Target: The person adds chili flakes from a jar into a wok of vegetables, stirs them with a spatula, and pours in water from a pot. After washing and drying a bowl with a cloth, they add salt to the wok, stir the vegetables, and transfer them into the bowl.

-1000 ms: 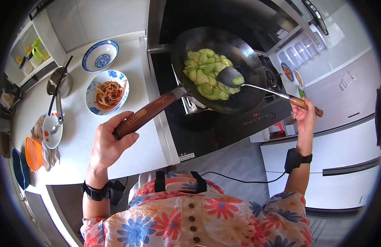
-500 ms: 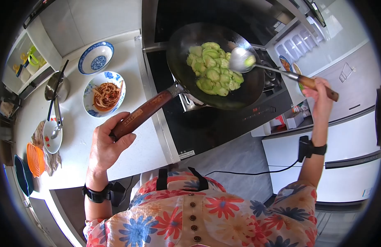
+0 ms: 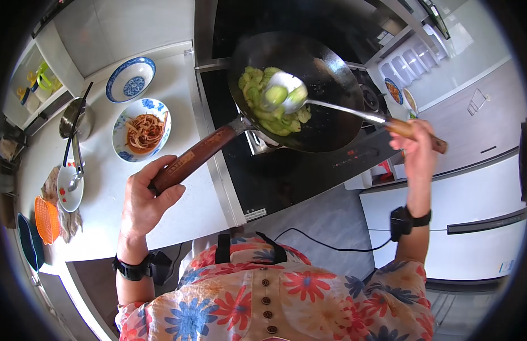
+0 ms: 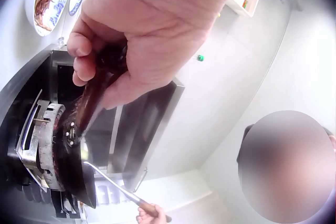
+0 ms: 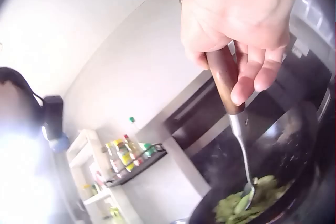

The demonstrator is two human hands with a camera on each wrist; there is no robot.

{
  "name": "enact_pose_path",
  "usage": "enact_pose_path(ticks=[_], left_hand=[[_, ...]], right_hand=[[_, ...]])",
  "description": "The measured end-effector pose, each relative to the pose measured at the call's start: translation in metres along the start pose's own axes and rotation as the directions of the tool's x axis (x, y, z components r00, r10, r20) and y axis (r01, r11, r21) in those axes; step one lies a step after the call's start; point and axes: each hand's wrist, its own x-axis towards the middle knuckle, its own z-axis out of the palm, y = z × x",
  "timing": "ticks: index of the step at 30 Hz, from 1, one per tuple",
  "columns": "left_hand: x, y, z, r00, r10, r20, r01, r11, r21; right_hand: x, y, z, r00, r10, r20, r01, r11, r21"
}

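Note:
A dark wok (image 3: pixel 331 125) sits on the stove burner, tilted in the left wrist view. My left hand (image 3: pixel 145 203) grips its brown wooden handle (image 3: pixel 198 156), fingers and thumb wrapped round the end. Green vegetable slices (image 3: pixel 283 124) are heaped in the left half of the wok. My right hand (image 3: pixel 416 149) holds a cooking ladle by its wooden grip (image 3: pixel 405 128). The ladle's wide metal bowl (image 3: pixel 296 102) lies over the slices, with a few of them in it. In the right wrist view, the ladle's thin shaft (image 5: pixel 240 150) runs down to the slices.
Left of the stove, a flowered bowl (image 3: pixel 120 138) holds reddish-brown strips, beside a blue-rimmed bowl (image 3: pixel 115 90). Farther left are a small pot (image 3: pixel 84 122), a white dish (image 3: pixel 74 193) with a spoon and an orange basket (image 3: pixel 46 220). A black cable (image 3: pixel 320 243) hangs before the person.
The ladle first swung right and up, away from the slices, then came back left over them. The slices now lie bunched toward the wok's left side. The left hand keeps its grip.

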Motion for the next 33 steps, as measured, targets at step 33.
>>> enact_pose_path(ticks=[33], left_hand=[[-0.003,-0.004,0.003,0.999,0.045,-0.028,-0.044,0.999,0.019]], right_hand=[[0.042,0.022,-0.02,0.99,0.104,-0.094,-0.113,0.988,-0.104]])
